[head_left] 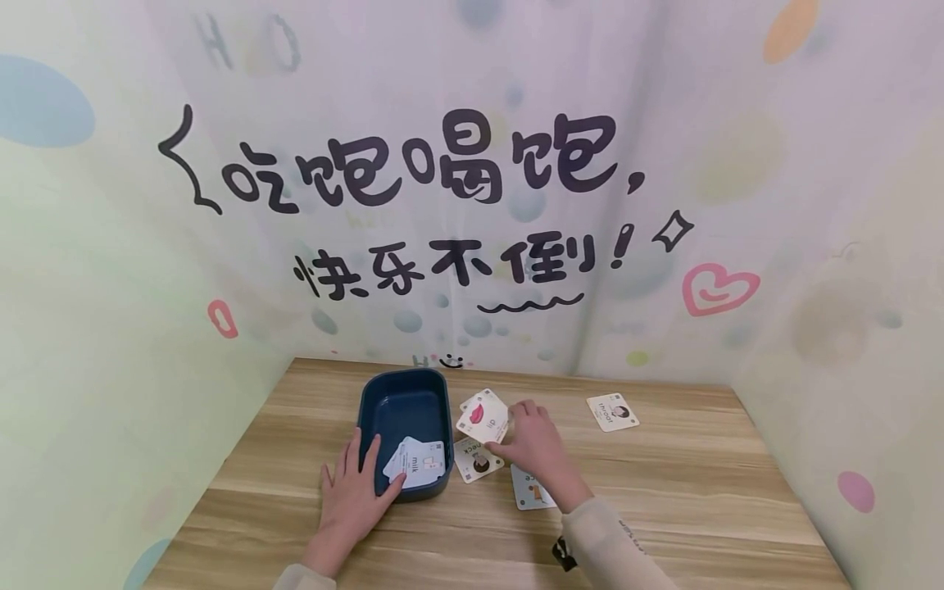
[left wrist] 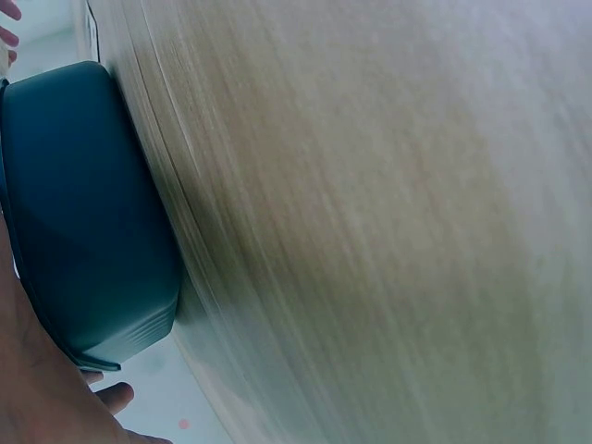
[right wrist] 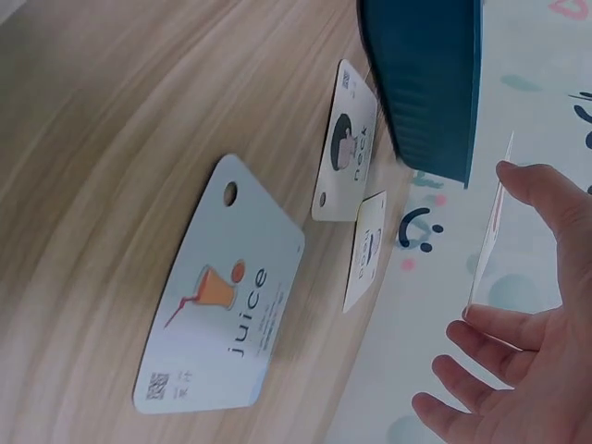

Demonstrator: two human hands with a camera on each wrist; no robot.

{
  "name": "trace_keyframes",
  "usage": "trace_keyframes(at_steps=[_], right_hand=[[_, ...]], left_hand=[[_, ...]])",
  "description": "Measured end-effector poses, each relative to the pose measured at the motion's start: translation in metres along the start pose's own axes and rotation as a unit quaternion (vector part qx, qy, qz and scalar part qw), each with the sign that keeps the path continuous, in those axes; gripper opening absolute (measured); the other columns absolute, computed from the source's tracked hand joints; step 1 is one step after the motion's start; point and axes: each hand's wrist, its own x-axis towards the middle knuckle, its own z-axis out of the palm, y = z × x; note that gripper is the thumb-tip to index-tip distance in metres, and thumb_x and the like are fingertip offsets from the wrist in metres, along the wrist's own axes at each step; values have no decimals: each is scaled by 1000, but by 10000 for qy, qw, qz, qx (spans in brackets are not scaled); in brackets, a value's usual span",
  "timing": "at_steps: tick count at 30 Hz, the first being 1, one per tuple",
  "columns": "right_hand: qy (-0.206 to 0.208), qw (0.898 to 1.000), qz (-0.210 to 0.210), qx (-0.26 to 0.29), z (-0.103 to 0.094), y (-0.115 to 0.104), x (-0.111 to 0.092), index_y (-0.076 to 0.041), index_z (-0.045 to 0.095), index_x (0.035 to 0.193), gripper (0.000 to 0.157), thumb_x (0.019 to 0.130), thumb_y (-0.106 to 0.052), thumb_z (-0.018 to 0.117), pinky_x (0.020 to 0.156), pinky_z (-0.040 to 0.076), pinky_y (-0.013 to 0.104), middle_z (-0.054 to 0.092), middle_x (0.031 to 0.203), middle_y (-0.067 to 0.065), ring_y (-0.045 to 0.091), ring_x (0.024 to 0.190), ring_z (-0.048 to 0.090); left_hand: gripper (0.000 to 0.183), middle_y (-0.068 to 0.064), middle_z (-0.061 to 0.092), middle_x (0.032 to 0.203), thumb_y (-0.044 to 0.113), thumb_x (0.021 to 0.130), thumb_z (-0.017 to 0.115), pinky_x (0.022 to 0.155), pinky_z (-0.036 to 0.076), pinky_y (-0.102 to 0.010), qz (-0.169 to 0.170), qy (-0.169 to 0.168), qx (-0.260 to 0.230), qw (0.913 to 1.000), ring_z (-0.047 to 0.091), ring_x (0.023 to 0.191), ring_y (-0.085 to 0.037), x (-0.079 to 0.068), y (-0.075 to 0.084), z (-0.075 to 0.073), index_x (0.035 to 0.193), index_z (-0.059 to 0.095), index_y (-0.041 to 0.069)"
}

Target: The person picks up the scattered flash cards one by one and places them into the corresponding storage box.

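My right hand pinches a white card with red lips between thumb and fingers. In the right wrist view, the same card appears nearly edge-on, raised above the table. My left hand rests with fingers spread on the near left rim of a dark blue box. Inside its near end lie several cards, a milk card on top. Right of the box, a neck card lies flat, with another card behind it. A juice card lies below my right hand.
A throat card lies apart at the back right of the wooden table. Close behind the table's far edge stands a printed curtain-like wall, with more wall at both sides. A small black item shows by my right sleeve.
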Motion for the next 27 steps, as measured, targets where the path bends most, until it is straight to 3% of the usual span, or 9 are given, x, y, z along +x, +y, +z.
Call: trace_keyframes(at_steps=[9,18,27], right_hand=[[-26,9999,-90,92,0,-11,1,3,60,123,78,72,-50,85,99,52,49,59,127,18,36,114,56],[-332,9992,-111,167,-2,-23,2,4,58,129,82,75,-53,82,105,48,48,57,133,19,37,119,54],[-227,9991,-338,125,6,-33,1,4,60,124,78,74,-50,83,101,49,48,58,129,20,36,112,55]], left_hand=[[82,-20,20,164,59,89,62,111,19,-78,22,62,10,10000,29,146,-45,0,0,1,153,39,13],[84,-19,19,165,61,88,62,111,19,-78,-6,95,8,10000,30,146,-45,2,-3,5,153,38,14],[83,-20,23,163,60,87,64,110,21,-77,15,167,45,9998,32,144,-45,1,-3,3,152,40,13]])
